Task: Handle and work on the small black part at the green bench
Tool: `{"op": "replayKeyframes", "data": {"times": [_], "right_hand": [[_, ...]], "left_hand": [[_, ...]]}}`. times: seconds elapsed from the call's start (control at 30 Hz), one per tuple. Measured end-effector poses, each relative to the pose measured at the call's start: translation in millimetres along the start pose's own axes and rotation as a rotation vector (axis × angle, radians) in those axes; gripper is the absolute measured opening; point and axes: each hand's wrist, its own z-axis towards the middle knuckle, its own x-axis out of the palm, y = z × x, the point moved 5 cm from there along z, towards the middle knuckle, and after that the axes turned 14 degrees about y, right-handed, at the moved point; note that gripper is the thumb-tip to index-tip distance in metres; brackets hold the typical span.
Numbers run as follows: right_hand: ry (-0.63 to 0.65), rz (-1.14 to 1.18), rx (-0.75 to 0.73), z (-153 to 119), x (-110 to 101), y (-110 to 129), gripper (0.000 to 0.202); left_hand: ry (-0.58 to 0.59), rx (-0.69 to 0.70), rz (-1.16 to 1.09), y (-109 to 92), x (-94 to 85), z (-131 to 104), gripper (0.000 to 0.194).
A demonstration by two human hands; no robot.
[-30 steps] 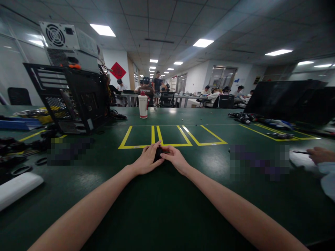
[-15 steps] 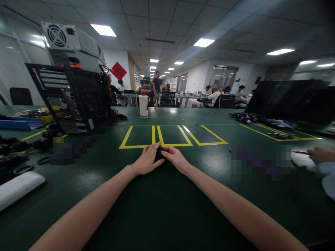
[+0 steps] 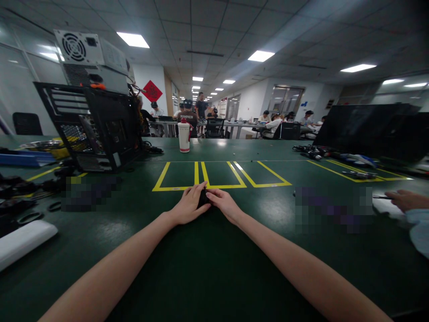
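Observation:
A small black object (image 3: 203,197) is between my two hands, just below the yellow tape outlines (image 3: 221,186) on the green table (image 3: 214,268). My left hand (image 3: 189,205) is wrapped round its left side, with the thumb below it. From the right, the bent fingers of my right hand (image 3: 224,202) pinch its edge. The hands cover much of the object, so what it is cannot be made out.
A black computer case (image 3: 100,125) with power supplies (image 3: 90,49) on top stands at the left. A white cup (image 3: 184,135) is at the table's far side. At the right are a black panel (image 3: 365,129), cables (image 3: 310,151) and another person's hand (image 3: 405,200).
The other person's hand at the right edge has shifted slightly to the left. My hands stay in place round the black object.

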Motion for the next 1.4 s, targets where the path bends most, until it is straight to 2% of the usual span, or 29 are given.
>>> {"op": "replayKeyframes", "data": {"times": [0.2, 0.33, 0.47, 0.6, 0.77, 1.0, 1.13, 1.27, 1.4], "right_hand": [[0.062, 0.076, -0.074, -1.6, 2.4, 4.9, 0.034], [0.007, 0.06, -0.031, -3.3, 4.5, 7.4, 0.027], [-0.04, 0.039, -0.01, -0.9, 2.8, 3.8, 0.03], [-0.005, 0.056, 0.003, 1.2, 1.0, -0.2, 0.034], [0.06, 0.073, -0.044, -2.5, 3.5, 7.0, 0.034], [-0.017, 0.077, -0.002, -0.4, 1.8, 2.5, 0.028], [-0.007, 0.103, 0.01, 2.7, 1.0, -1.7, 0.03], [0.031, 0.087, -0.038, -0.1, 3.0, 4.5, 0.034], [0.0, 0.063, -0.038, -2.5, 4.3, 7.8, 0.03]], "left_hand": [[-0.016, -0.001, 0.018, 3.5, 1.9, 1.0, 0.061], [-0.011, 0.008, 0.021, 4.0, 2.4, 1.0, 0.062], [-0.007, 0.006, 0.008, 3.4, 1.2, 0.7, 0.063], [0.005, 0.001, -0.002, 2.8, 0.4, 0.4, 0.063], [0.001, -0.003, -0.008, 2.7, 0.2, 0.6, 0.062], [-0.009, 0.0, -0.015, 3.0, 0.8, 1.0, 0.062], [-0.009, -0.001, -0.015, 4.4, 1.5, 1.6, 0.062], [-0.012, 0.002, -0.008, 4.3, 1.3, 1.6, 0.062], [-0.006, 0.007, -0.008, 3.5, 1.1, 1.1, 0.063]]}}
